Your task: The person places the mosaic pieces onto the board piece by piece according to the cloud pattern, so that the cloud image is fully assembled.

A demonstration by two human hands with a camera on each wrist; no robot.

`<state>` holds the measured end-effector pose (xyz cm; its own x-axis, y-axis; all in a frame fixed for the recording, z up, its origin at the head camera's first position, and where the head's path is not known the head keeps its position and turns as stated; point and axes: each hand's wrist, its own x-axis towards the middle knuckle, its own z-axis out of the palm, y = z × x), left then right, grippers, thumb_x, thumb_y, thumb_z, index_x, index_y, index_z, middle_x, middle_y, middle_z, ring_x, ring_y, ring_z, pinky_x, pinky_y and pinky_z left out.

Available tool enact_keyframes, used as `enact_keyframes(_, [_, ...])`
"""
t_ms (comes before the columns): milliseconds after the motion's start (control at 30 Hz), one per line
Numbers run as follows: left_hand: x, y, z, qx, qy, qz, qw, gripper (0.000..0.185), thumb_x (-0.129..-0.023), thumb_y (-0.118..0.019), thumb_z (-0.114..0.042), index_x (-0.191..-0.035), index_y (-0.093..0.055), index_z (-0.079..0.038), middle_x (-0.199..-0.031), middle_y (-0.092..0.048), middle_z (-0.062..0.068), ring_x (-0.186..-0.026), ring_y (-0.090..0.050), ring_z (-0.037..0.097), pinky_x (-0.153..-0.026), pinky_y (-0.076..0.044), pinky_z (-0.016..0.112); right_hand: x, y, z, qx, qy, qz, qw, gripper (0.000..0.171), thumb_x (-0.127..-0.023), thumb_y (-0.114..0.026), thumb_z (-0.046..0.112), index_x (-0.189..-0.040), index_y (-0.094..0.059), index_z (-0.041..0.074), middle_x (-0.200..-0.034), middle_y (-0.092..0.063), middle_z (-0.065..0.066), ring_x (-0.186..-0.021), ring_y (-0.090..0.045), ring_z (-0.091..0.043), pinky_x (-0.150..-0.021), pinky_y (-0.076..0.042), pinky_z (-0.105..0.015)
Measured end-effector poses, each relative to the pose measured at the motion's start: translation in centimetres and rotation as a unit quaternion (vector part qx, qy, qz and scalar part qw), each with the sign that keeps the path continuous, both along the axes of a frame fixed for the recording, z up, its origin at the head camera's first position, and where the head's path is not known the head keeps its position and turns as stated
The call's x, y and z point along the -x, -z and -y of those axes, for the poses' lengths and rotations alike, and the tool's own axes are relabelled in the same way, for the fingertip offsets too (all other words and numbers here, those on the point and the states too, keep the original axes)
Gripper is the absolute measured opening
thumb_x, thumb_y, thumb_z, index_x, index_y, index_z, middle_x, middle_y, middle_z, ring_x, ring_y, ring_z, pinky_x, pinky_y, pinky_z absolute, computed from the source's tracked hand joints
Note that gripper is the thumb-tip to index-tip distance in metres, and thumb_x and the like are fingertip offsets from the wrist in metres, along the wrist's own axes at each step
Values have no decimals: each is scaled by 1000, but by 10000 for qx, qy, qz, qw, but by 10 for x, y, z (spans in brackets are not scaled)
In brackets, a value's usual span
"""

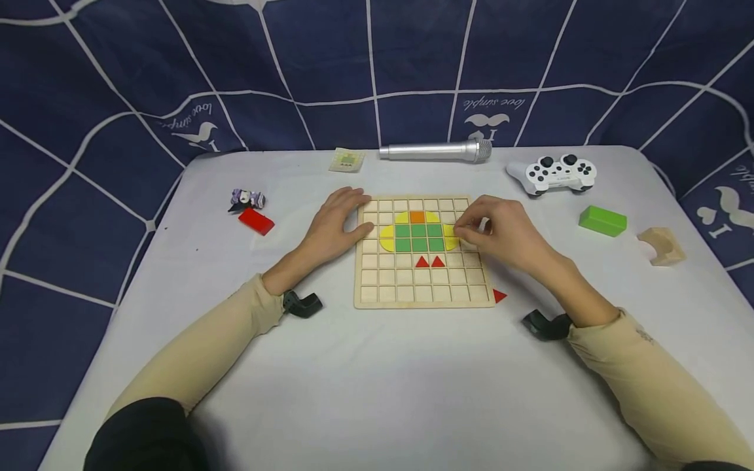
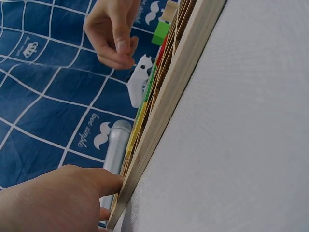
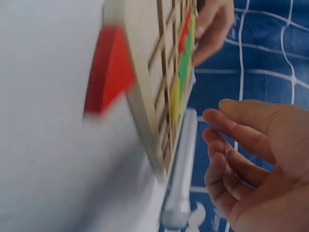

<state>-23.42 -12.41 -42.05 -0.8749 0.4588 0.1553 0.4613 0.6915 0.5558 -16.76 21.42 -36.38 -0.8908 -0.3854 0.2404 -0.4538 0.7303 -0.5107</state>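
Note:
A wooden grid board lies on the white table. Green squares fill its middle, with an orange square above them and yellow rounded pieces at the sides and upper corners. Below the green stand two red triangles. My left hand rests on the board's left edge, its thumb touching the rim. Over the board's right side hovers my right hand; its thumb and forefinger come close together, with nothing visible between them in the right wrist view. A loose red triangle lies beside the near right corner.
Behind the board are a small patterned card and a silver microphone. To the right lie a white game controller, a green block and a notched wooden block. A red block and a small figurine are on the left.

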Motion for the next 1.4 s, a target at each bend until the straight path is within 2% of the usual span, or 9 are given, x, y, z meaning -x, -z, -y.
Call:
enact_keyframes(100, [0, 0, 0, 32, -10, 9, 10000, 58, -101, -69, -30, -152, -55, -8, -166, -43, 12, -161, -25, 28, -131, -21, 50, -5, -6, -16, -127, 182, -28, 9997, 7, -92, -83, 13, -98, -83, 14, -90, -74, 4, -82, -62, -13, -70, -53, -27])
enact_keyframes(233, [0, 0, 2, 80, -23, 27, 10000, 58, -101, -69, -30, -153, -54, -8, -166, -43, 12, -161, -25, 28, -131, -21, 50, -16, -9, -37, -277, 299, 339, 9986, 8, -92, -83, 15, -100, -83, 19, -89, -74, 8, -82, -62, -9, -73, -56, -27])
enact_keyframes(367, [1, -1, 3, 89, -35, 3, 10000, 58, -101, -69, -30, -153, -54, -8, -166, -43, 12, -161, -25, 28, -131, -21, 50, -30, -6, -53, -446, 22, 615, 9971, 11, -92, -83, 13, -99, -82, 21, -90, -74, 11, -82, -62, -6, -74, -55, -23])
enact_keyframes(600, [2, 0, 3, 50, -26, -23, 10000, 59, -101, -69, -31, -152, -54, -8, -166, -43, 12, -161, -26, 28, -131, -21, 50, -58, 6, -68, -377, -340, 712, 9962, 24, -85, -88, 10, -100, -80, 27, -88, -70, 19, -79, -61, -1, -73, -54, -18])
enact_keyframes(800, [1, 0, 3, 51, -56, -3, 10000, 58, -101, -69, -31, -152, -54, -9, -166, -43, 11, -161, -25, 27, -131, -21, 49, -77, 13, -64, -111, -486, 813, 9954, 34, -78, -93, 5, -103, -78, 22, -86, -68, 15, -76, -61, -4, -72, -55, -19])
enact_keyframes(900, [1, -1, 2, 25, -66, 25, 10000, 58, -101, -69, -31, -153, -54, -9, -166, -43, 11, -161, -25, 27, -131, -21, 49, -81, 15, -57, -7, -439, 802, 9958, 36, -76, -93, 2, -104, -77, 20, -87, -68, 11, -76, -62, -6, -72, -56, -19])
enact_keyframes(1100, [1, 0, 1, 32, -50, 42, 10000, 59, -101, -70, -31, -152, -54, -8, -166, -42, 12, -161, -25, 28, -131, -21, 49, -85, 17, -48, -140, -137, 827, 9964, 34, -76, -92, -1, -99, -77, 20, -89, -70, 11, -76, -61, -5, -70, -55, -21])
enact_keyframes(1400, [0, -1, 0, 58, -30, 30, 10000, 58, -100, -70, -31, -152, -55, -8, -166, -43, 12, -161, -25, 28, -131, -21, 49, -87, 18, -46, -134, 107, 1050, 9943, 33, -76, -92, 1, -94, -74, 22, -81, -66, 13, -74, -60, -7, -66, -54, -22])
